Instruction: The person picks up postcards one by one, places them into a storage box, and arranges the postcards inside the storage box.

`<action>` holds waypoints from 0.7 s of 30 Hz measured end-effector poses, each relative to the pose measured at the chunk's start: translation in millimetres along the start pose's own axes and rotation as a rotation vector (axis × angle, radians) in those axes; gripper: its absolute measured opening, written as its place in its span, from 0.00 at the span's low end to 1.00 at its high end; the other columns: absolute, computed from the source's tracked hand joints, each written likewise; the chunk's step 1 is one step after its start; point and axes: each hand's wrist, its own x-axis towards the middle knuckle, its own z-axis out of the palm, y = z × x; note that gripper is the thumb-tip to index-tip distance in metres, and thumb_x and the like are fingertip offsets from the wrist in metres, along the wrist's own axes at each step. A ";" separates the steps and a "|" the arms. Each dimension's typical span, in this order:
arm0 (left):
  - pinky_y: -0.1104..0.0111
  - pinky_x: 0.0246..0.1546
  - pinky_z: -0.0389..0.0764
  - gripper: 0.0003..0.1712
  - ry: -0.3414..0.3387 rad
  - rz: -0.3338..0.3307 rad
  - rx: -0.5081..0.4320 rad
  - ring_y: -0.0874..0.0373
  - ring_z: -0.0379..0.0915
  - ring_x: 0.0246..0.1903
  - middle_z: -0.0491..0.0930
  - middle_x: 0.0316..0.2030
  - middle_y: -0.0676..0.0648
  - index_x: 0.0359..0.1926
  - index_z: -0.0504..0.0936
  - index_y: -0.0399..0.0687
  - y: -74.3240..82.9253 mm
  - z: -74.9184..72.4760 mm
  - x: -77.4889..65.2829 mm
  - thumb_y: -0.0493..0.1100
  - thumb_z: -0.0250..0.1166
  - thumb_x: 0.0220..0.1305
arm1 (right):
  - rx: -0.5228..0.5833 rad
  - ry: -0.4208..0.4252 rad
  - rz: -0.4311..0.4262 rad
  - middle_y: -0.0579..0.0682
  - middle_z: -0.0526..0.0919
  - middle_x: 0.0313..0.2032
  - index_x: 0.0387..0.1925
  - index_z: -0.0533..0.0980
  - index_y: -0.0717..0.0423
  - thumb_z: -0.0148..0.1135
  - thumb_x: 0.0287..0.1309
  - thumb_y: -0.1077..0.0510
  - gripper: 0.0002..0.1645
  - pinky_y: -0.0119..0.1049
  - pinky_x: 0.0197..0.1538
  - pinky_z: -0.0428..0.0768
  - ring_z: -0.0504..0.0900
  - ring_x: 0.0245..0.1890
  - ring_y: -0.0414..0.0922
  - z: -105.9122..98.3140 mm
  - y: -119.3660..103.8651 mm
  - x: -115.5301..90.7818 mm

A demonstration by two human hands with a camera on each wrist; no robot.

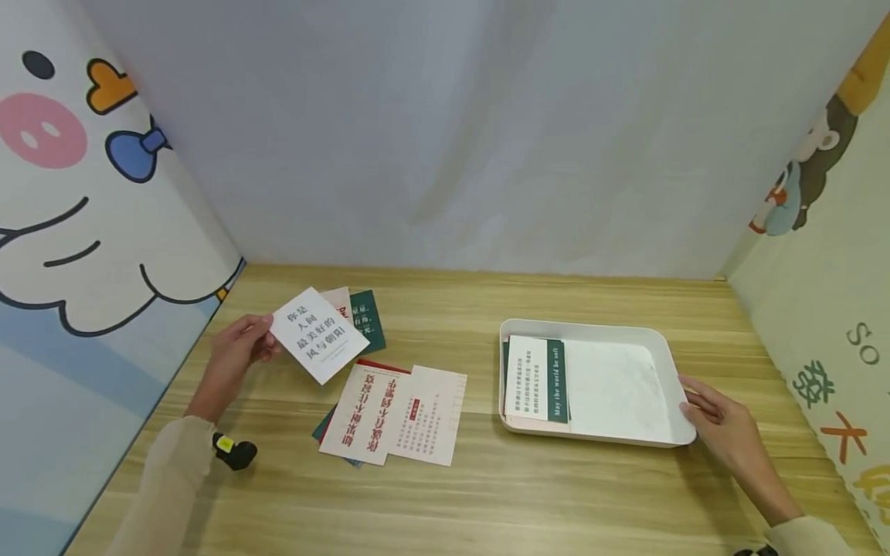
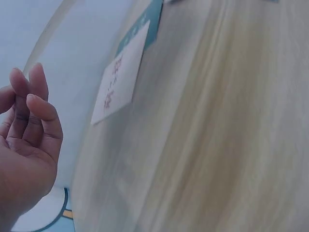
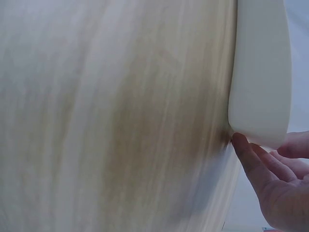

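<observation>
My left hand (image 1: 236,351) pinches a white card (image 1: 318,338) with dark Chinese lettering by its left corner. That card is tilted and partly covers a pink card (image 1: 338,298) and a dark green card (image 1: 368,320). In the left wrist view the left hand (image 2: 31,130) shows its bent fingers, while the held card is hard to make out there. At the right, my right hand (image 1: 726,428) grips the right end of a white tray (image 1: 612,386), thumb at the rim and fingers against the outer wall (image 3: 260,72). Several cards (image 1: 534,378) lie in the tray's left part.
Between the hands, an overlapping group of cards lies on the wooden table (image 1: 473,502), with a red-lettered card (image 1: 363,417) and a pale card (image 1: 431,417) on top. A pale curtain (image 1: 452,139) stands behind; printed panels flank both sides.
</observation>
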 end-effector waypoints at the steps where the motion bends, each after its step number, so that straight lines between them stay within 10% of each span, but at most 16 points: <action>1: 0.76 0.30 0.79 0.16 -0.004 0.003 -0.006 0.65 0.80 0.28 0.79 0.27 0.57 0.43 0.78 0.47 2.1 3.0 0.2 0.55 0.62 0.77 | -0.001 0.003 0.000 0.77 0.79 0.58 0.68 0.71 0.73 0.59 0.76 0.61 0.27 0.13 0.39 0.75 0.75 0.40 0.15 0.2 -0.2 -0.3; 21: 0.74 0.30 0.76 0.16 -0.120 0.011 -0.025 0.64 0.77 0.27 0.79 0.26 0.57 0.39 0.78 0.50 34.4 55.1 3.0 0.56 0.62 0.76 | -0.004 0.003 0.010 0.78 0.77 0.59 0.69 0.70 0.74 0.57 0.76 0.64 0.27 0.12 0.39 0.73 0.67 0.40 0.10 1.9 -2.2 0.1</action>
